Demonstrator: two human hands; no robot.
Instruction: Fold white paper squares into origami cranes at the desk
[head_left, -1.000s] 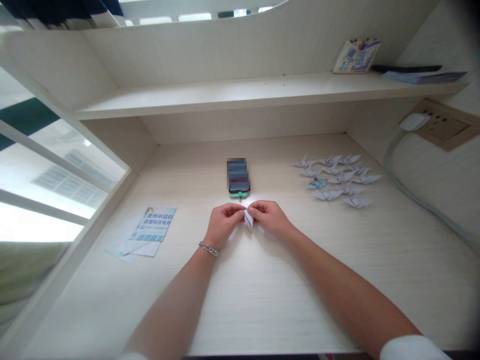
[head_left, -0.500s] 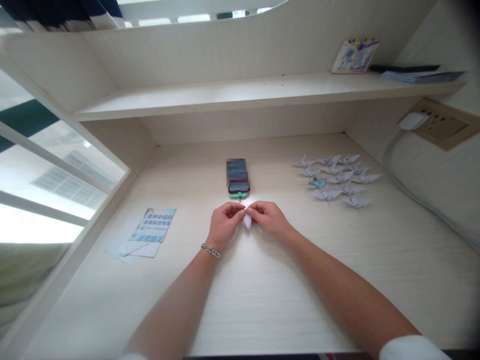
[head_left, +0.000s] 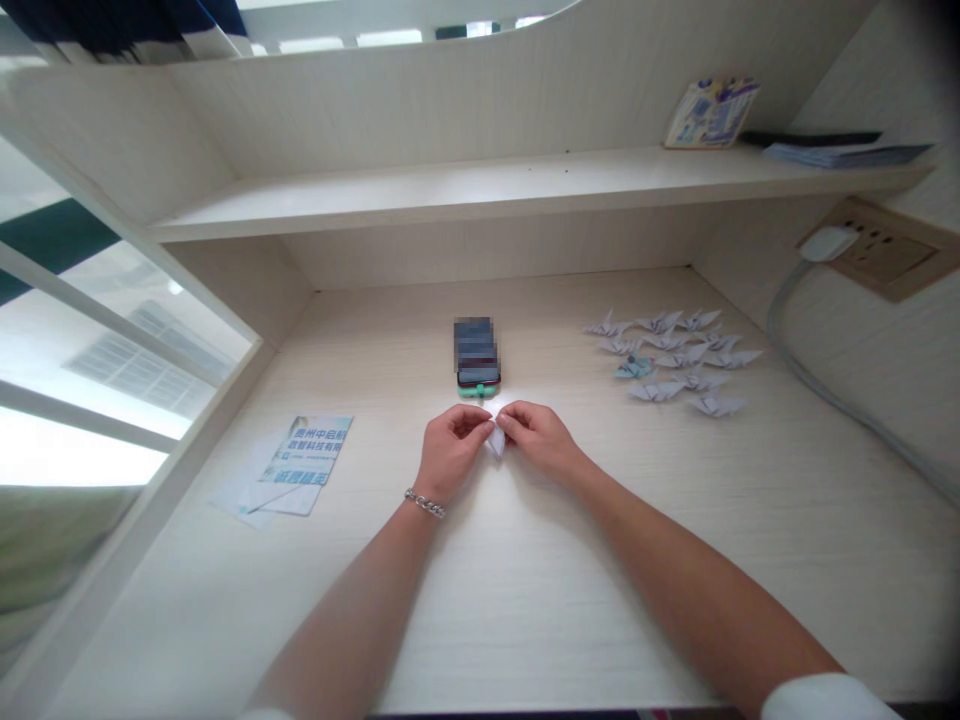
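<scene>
A small piece of folded white paper [head_left: 496, 442] is pinched between my two hands, its pointed end toward me. My left hand [head_left: 453, 447], with a chain bracelet on the wrist, grips its left side between thumb and fingers. On the other side my right hand [head_left: 541, 436] pinches the paper's upper right. The fingertips hide the paper's upper part. Just beyond the hands lies a phone [head_left: 477, 350] in a green case, its screen blurred. To the right, several folded paper cranes [head_left: 681, 354] stand in a group, mostly white, with one blue crane [head_left: 634, 367].
A printed leaflet [head_left: 309, 452] lies on loose sheets at the left. Above the desk [head_left: 525, 600] runs a shelf [head_left: 420, 195] holding a small box [head_left: 711, 113] and a stack of papers [head_left: 847, 153]. A cable [head_left: 799, 372] hangs from the wall socket [head_left: 885, 248] at the right.
Both hands stay almost in place on the paper. Its lower tip looks slightly turned, and my right fingers have shifted a little to the right.
</scene>
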